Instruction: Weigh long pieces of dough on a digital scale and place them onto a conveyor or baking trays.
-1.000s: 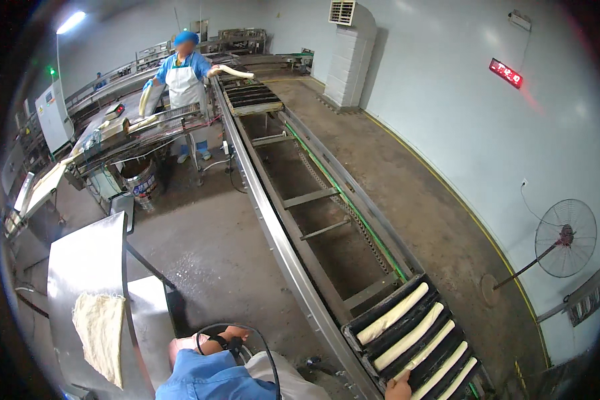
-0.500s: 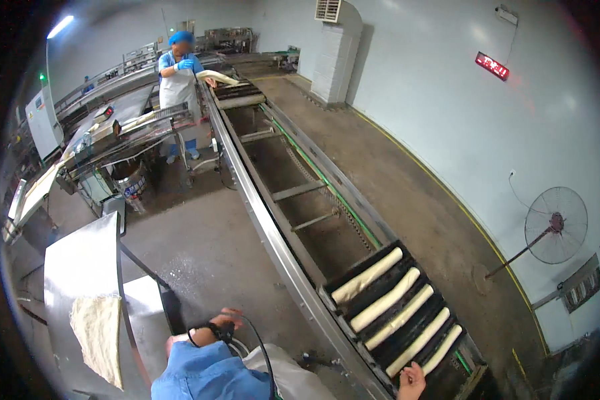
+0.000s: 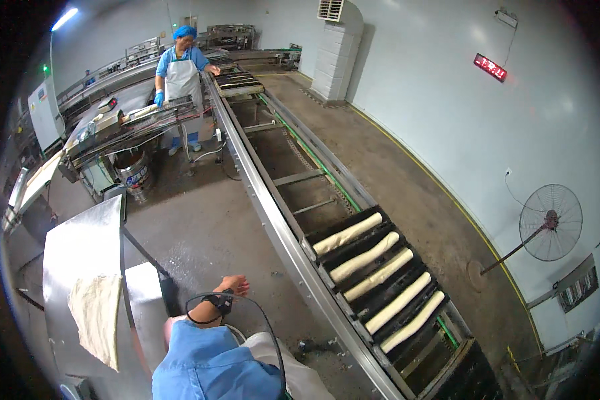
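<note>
My left hand (image 3: pixel 235 285) is at lower centre, fingers apart and nothing in it, with a black strap and cable at the wrist. It is beside the conveyor's steel rail (image 3: pixel 260 200), not touching the black tray (image 3: pixel 327 263) on it. The tray holds several long pale dough strips (image 3: pixel 373 256) in separate channels. A flattened piece of dough or cloth (image 3: pixel 95 313) lies on the steel table (image 3: pixel 77 243) to my left. My right hand is out of view.
A co-worker (image 3: pixel 181 77) in apron, blue hairnet and one blue glove stands beside far trays (image 3: pixel 237 81) and a left-hand line of machinery (image 3: pixel 123 120). A metal bucket (image 3: pixel 133 175) sits beneath it. A standing fan (image 3: pixel 550 220) is near the right wall.
The near tray has moved up along the conveyor, away from me. My right hand has left the view. The co-worker's hands no longer hold the long dough piece lifted earlier.
</note>
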A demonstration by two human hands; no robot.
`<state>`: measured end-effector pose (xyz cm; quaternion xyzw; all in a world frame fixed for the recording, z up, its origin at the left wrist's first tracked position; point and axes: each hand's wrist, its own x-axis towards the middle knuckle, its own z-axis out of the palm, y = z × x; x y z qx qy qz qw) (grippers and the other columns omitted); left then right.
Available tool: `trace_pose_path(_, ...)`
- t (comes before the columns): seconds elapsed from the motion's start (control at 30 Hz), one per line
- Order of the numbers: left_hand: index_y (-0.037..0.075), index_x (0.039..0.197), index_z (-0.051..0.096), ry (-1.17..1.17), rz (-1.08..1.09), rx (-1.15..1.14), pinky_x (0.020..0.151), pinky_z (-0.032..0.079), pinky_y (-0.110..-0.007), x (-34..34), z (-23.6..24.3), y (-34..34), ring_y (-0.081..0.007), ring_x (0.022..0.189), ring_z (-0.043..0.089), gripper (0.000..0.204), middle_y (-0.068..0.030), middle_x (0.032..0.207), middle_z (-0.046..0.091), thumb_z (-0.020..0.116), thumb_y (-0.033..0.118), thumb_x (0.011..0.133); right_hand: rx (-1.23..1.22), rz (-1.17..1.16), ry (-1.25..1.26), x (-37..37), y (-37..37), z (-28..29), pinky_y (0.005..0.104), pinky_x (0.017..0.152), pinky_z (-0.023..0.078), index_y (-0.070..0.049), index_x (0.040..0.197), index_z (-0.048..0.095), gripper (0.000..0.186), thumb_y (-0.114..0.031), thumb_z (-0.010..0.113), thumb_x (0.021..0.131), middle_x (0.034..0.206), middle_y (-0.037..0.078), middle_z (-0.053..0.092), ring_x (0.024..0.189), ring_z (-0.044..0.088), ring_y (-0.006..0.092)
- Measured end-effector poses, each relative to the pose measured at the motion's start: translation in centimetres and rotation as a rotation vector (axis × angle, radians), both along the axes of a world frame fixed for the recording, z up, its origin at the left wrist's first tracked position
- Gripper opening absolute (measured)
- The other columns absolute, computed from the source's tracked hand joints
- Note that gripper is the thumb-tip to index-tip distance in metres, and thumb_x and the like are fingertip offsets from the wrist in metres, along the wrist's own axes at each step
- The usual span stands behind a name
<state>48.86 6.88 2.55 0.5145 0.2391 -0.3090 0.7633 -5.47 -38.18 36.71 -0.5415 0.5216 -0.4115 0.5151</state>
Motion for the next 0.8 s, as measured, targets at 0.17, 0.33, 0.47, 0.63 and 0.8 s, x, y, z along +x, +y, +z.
trace_pose_path(0.17,0.011,0.113,0.060,0.011,-0.410,0.255,0.081,0.052,-0.045,-4.8,-3.1,-4.7,-0.0311,0.103,0.064,0.046,-0.0099,0.109,0.065,0.036,0.047,0.099,-0.139,-0.154,0.043,-8.8,0.2,2.8,0.0467,0.108,0.037,0.002,0.140,0.043,0.051,-0.026,0.046,0.098,0.137,0.027,0.045,0.128,0.044,0.0375)
trace_pose_path(0.33,0.011,0.110,0.059,0.325,-0.798,-0.769,0.081,0.052,-0.041,-9.1,-11.8,-4.8,-0.0271,0.089,0.063,0.045,-0.0074,0.103,0.062,0.036,0.048,0.099,-0.275,-0.234,0.059,-20.9,-3.8,3.3,0.0474,0.108,0.036,0.003,0.139,0.043,0.054,-0.030,0.045,0.097,0.138,0.028,0.044,0.128,0.043,0.0391)
trace_pose_path(0.47,0.009,0.110,0.059,0.403,-0.781,-0.219,0.079,0.053,-0.040,-15.8,-6.6,-11.3,-0.0251,0.086,0.062,0.036,-0.0064,0.098,0.063,0.045,0.039,0.096,-0.371,-0.292,0.120,-30.0,-6.3,3.4,0.0480,0.108,0.035,0.004,0.139,0.042,0.057,-0.033,0.044,0.096,0.138,0.029,0.043,0.129,0.042,0.0404)
trace_pose_path(0.63,0.010,0.096,0.064,0.359,-1.039,-0.005,0.067,0.053,-0.041,-22.5,-5.9,-20.1,-0.0268,0.087,0.067,0.021,-0.0059,0.098,0.067,0.056,0.028,0.089,-0.410,-0.258,0.175,-39.5,-12.0,1.7,0.0487,0.109,0.034,0.005,0.139,0.042,0.061,-0.038,0.042,0.096,0.139,0.030,0.041,0.129,0.041,0.0420)
trace_pose_path(0.8,0.008,0.092,0.066,-1.787,-1.766,0.148,0.063,0.053,-0.042,-32.5,7.3,-31.2,-0.0267,0.080,0.066,0.024,-0.0089,0.097,0.068,0.054,0.028,0.089,-0.417,-0.206,0.294,-49.2,-17.4,-2.5,0.0494,0.109,0.032,0.006,0.139,0.042,0.065,-0.042,0.041,0.095,0.140,0.031,0.040,0.129,0.040,0.0436)
